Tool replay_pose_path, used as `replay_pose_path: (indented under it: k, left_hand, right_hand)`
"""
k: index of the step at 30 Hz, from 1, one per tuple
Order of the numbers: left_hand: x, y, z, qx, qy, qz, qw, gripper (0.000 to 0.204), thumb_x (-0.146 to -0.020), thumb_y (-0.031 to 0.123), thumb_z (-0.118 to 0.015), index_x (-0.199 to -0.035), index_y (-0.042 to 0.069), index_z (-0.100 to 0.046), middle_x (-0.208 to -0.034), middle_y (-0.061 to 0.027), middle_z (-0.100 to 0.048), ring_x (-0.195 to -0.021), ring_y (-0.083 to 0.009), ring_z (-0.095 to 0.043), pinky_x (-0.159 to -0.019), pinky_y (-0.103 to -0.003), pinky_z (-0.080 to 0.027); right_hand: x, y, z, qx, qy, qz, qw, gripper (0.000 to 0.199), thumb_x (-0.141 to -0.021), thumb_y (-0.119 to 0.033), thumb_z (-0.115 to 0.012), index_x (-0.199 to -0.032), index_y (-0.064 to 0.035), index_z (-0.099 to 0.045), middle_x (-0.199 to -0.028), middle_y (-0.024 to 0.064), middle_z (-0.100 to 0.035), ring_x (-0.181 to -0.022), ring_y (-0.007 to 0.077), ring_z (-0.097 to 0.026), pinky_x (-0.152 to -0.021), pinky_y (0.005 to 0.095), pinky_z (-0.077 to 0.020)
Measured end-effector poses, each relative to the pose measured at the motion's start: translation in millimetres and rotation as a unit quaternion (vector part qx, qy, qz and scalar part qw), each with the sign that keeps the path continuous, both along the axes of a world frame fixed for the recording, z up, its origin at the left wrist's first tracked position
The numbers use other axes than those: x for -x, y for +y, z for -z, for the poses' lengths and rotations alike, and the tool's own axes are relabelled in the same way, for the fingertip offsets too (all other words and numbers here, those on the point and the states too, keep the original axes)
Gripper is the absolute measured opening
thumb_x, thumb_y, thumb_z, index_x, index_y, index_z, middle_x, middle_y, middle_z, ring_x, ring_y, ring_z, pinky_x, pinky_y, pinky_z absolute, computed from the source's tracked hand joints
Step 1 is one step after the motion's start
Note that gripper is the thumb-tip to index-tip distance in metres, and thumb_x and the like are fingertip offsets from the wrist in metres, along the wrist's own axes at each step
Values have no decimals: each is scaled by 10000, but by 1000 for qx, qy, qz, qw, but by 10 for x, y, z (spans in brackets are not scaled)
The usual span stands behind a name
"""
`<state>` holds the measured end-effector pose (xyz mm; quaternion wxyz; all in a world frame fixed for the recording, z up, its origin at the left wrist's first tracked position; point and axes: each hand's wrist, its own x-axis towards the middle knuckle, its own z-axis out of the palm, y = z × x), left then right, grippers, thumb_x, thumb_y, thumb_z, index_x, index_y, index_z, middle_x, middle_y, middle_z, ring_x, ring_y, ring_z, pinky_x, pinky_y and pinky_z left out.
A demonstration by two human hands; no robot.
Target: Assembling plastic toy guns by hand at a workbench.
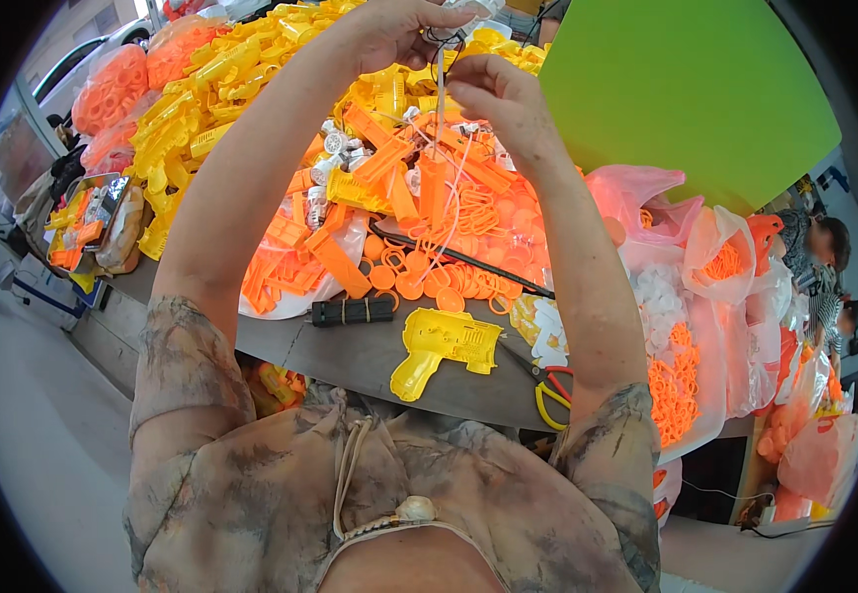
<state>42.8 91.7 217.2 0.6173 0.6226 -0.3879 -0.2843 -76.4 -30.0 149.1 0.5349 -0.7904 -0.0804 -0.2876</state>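
Both my arms reach over the heap to the far side of the table. My left hand [389, 38], at the top edge, is closed on a small clear-white part [476, 10] with thin dark wires [441, 42] hanging from it. Just right of it, my right hand [510, 104] has its fingers curled in a pinch at the wires; the fingertips partly hide what they grip. A narrow white strip [440, 89] hangs between the hands. Below lie orange rectangular pieces [384, 158] and small white motor-like units [335, 143]. Nearer me, a yellow gun-shaped shell half [444, 346] lies on the table.
Cutters with red and yellow handles [552, 390] and a black cylinder [352, 312] lie near the front edge. A black rod [468, 265] crosses the orange discs. Yellow shells [241, 79] pile up behind. Bags of orange parts [720, 252] and a green panel [691, 94] stand right.
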Motion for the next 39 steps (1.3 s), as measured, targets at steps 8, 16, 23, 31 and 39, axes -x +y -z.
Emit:
replay_pose_path:
  k: [8, 16, 23, 31, 39]
  left_hand:
    - [-150, -1, 53, 33, 14, 31, 999, 219, -858, 262, -598, -1008, 106, -564, -645, 13, -532, -456, -98, -501, -380, -236, -361]
    - [-193, 48, 52, 38, 57, 35, 997, 237, -867, 274, -581, -1040, 115, -552, -716, -3, -606, -485, -93, -550, -369, -230, -387]
    - [-224, 105, 4, 26, 67, 23, 997, 183, -870, 271, -575, -981, 126, -568, -696, -2, -598, -419, -70, -447, -356, -200, -300]
    - [-308, 211, 21, 62, 122, 56, 989, 158, -878, 272, -570, -934, 125, -582, -652, 9, -567, -395, -54, -368, -364, -189, -251]
    - [-174, 243, -35, 72, 80, 5, 994, 140, -872, 269, -577, -904, 133, -585, -615, 30, -553, -404, -62, -437, -361, -192, -299]
  right_hand:
    - [-16, 119, -63, -82, 21, 3, 996, 305, -836, -172, -587, -1064, 29, -570, -834, 59, -639, -766, 115, -595, -731, 243, -460]
    - [-93, 127, 110, -52, -27, -25, 998, 248, -828, -105, -596, -1025, 45, -576, -846, 79, -629, -757, 130, -602, -733, 255, -483]
    - [-70, 287, 254, -133, 28, -98, 986, 188, -825, -75, -595, -966, 50, -596, -803, 80, -624, -714, 141, -616, -691, 249, -504]
    - [78, 232, 152, -185, 23, -38, 982, 172, -845, -136, -612, -923, 17, -630, -695, 48, -610, -615, 115, -591, -594, 236, -503]
    - [93, 80, 168, -43, 94, -43, 994, 232, -825, -194, -643, -921, 17, -633, -757, 33, -608, -712, 93, -573, -687, 245, -478]
